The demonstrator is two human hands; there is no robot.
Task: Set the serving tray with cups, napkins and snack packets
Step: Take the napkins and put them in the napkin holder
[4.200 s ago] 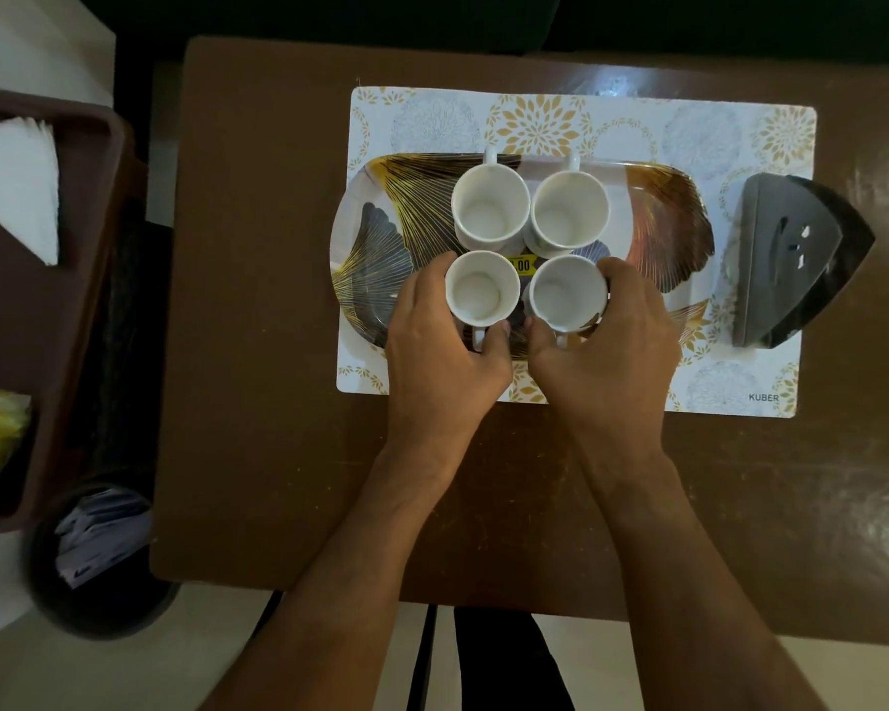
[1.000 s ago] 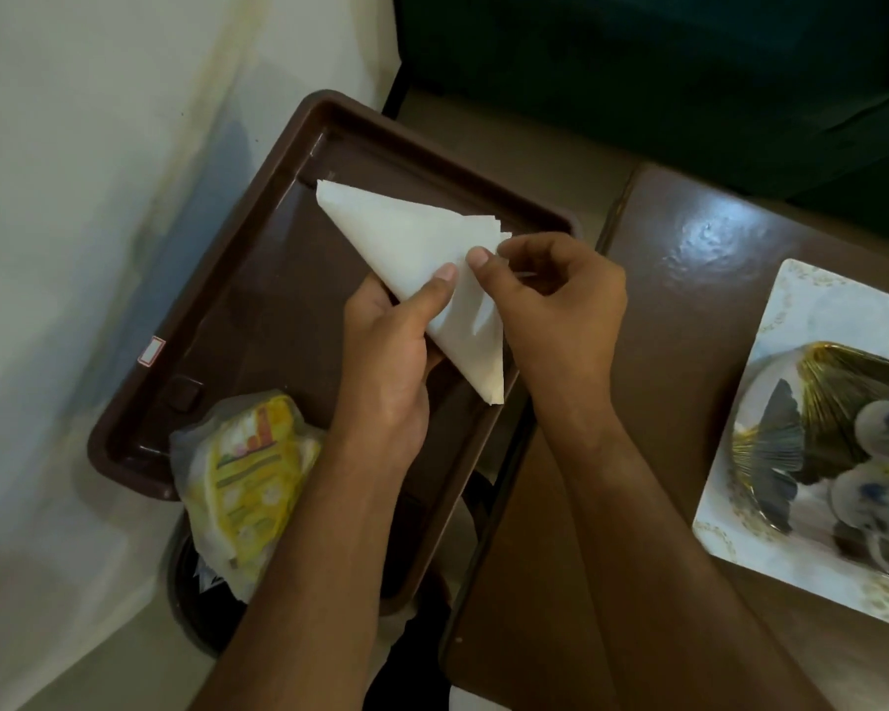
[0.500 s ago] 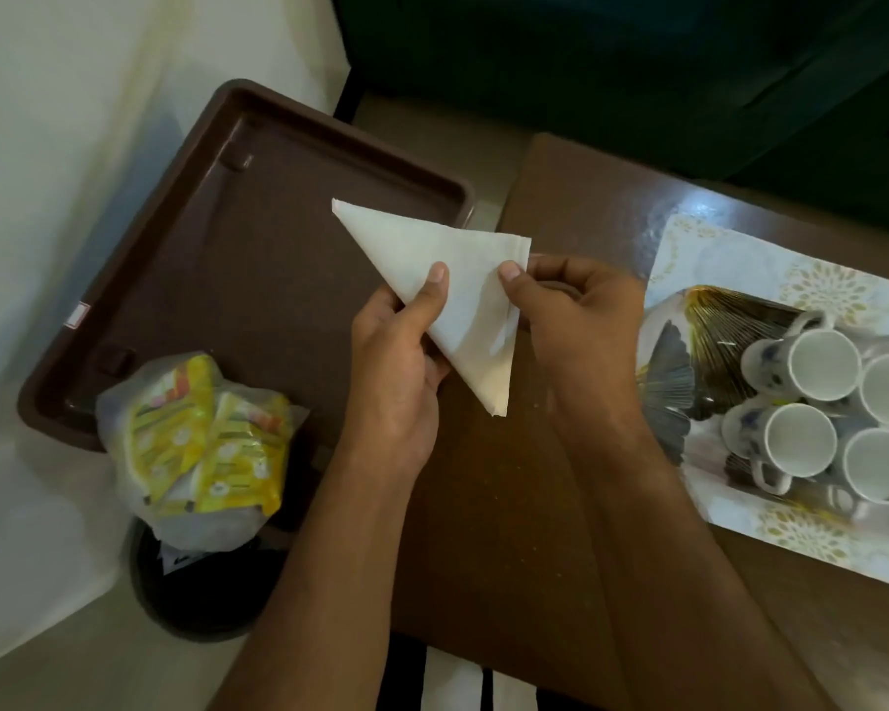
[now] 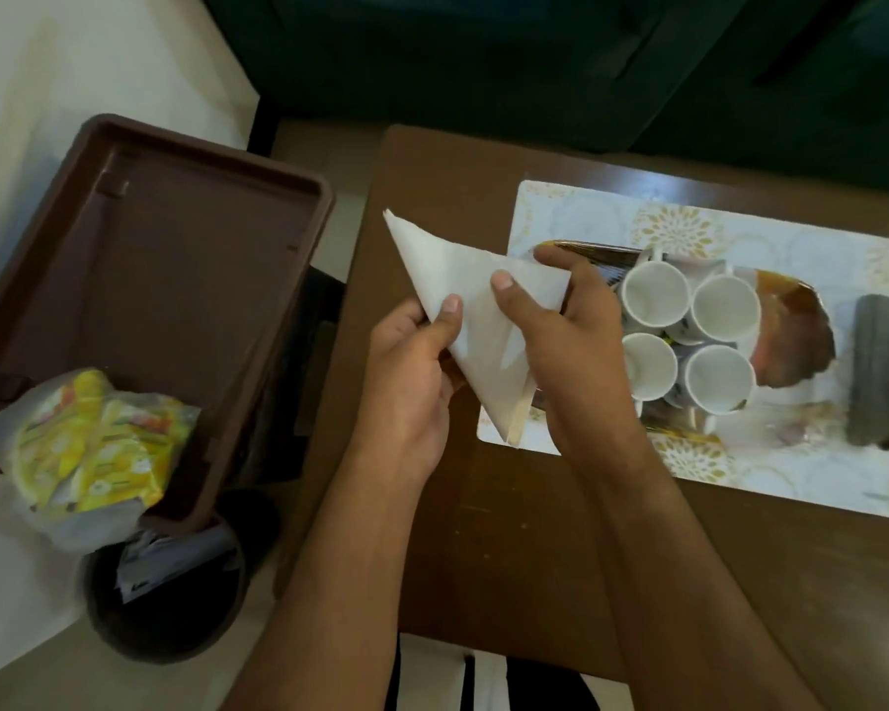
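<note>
Both hands hold a stack of white triangular napkins [image 4: 476,320] above the brown table, just left of the serving tray. My left hand [image 4: 411,382] pinches its left edge with the thumb on top. My right hand [image 4: 565,325] grips its right side and hides the tray's left end. The patterned serving tray [image 4: 791,325] lies on a floral placemat [image 4: 817,469] and carries several white cups [image 4: 655,295]. A clear bag of yellow snack packets [image 4: 91,454] rests at the near corner of a brown plastic tray [image 4: 175,279] to the left.
A dark grey napkin holder [image 4: 883,382] stands at the right end of the placemat. A dark round bin [image 4: 165,602] with paper in it sits on the floor below the brown tray. Bare tabletop [image 4: 509,531] lies under my forearms.
The napkins, held in both hands, have travelled right from over the brown tray to the edge of the serving tray. The view has swung right with them.
</note>
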